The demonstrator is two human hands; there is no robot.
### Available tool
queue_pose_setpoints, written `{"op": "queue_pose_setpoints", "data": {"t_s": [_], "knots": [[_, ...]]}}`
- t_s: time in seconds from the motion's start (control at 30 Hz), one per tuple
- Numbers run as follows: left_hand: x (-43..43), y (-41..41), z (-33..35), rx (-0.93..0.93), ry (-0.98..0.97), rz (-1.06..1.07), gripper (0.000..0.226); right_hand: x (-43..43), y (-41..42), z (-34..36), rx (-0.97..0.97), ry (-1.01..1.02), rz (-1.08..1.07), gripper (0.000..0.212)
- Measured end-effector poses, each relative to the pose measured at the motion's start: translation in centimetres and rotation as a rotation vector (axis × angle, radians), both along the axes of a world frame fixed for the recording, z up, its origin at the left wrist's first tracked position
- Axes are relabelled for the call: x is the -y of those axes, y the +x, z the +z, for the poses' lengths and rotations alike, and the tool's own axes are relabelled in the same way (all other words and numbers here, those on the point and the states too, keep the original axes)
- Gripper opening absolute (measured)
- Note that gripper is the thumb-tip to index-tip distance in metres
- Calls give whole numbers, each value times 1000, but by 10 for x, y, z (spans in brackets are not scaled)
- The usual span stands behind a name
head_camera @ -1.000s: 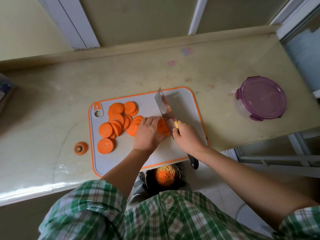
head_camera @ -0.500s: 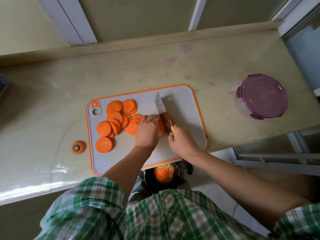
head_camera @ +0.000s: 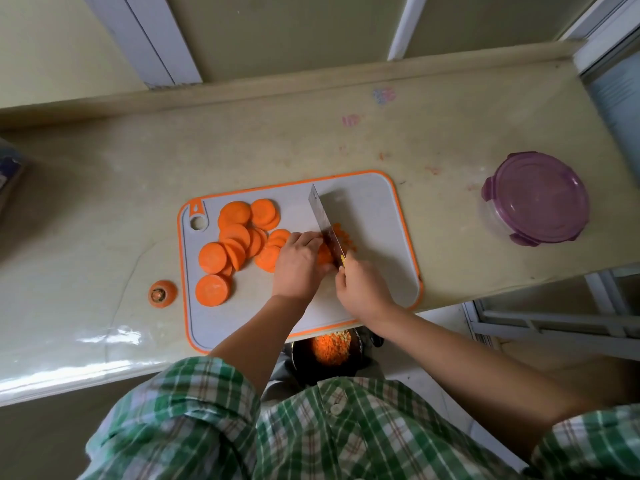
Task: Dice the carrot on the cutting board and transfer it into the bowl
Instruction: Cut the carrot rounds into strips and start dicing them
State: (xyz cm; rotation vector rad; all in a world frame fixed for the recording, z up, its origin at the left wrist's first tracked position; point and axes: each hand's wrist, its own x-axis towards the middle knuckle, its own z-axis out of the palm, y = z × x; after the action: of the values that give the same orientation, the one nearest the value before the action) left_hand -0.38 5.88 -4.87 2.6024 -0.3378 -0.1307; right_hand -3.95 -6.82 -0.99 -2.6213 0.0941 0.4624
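Observation:
A grey cutting board [head_camera: 374, 209] with an orange rim lies on the counter. Several round carrot slices [head_camera: 235, 237] are spread over its left half. My left hand [head_camera: 299, 263] curls over a small stack of carrot [head_camera: 323, 254] and holds it down. My right hand [head_camera: 362, 289] grips the handle of a cleaver [head_camera: 323, 223], whose blade stands edge-down against the stack. Small diced carrot bits [head_camera: 343, 235] lie just right of the blade. Below the counter edge sits a dark bowl [head_camera: 301, 362] holding diced carrot [head_camera: 330, 348].
A cut carrot top [head_camera: 162, 293] lies on the counter left of the board. A clear container with a purple lid [head_camera: 538, 197] stands at the right. The board's near edge overhangs the counter front. A wall ledge runs along the back.
The cleaver has come down from a raised, tilted pose to the board against the carrot stack, and diced bits now show to its right. My left hand stays on the stack.

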Motion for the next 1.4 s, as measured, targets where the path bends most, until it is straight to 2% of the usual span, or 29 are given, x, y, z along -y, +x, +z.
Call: {"op": "queue_pose_setpoints", "data": {"t_s": [0.2, 0.37, 0.5, 0.63, 0.87, 1.27, 1.4], "knots": [[-3, 2, 5, -18, 11, -34, 47, 3, 14, 0, 15, 18, -25, 20], [-12, 0, -1, -8, 16, -58, 57, 11, 23, 20, 38, 2, 23, 14], [-15, 0, 2, 31, 85, 0, 49, 11, 16, 28, 0, -3, 67, 9], [-11, 1, 2, 24, 157, 7, 38, 7, 10, 21, -46, -16, 58, 18], [-10, 5, -1, -1, 144, 25, 25, -1, 4, 12, -36, -2, 10, 18], [-12, 8, -3, -20, 145, -5, 20, -8, 3, 0, -8, 20, 14, 17], [-13, 7, 3, -32, 166, -19, 26, -7, 6, -2, 32, 28, 5, 17]]}}
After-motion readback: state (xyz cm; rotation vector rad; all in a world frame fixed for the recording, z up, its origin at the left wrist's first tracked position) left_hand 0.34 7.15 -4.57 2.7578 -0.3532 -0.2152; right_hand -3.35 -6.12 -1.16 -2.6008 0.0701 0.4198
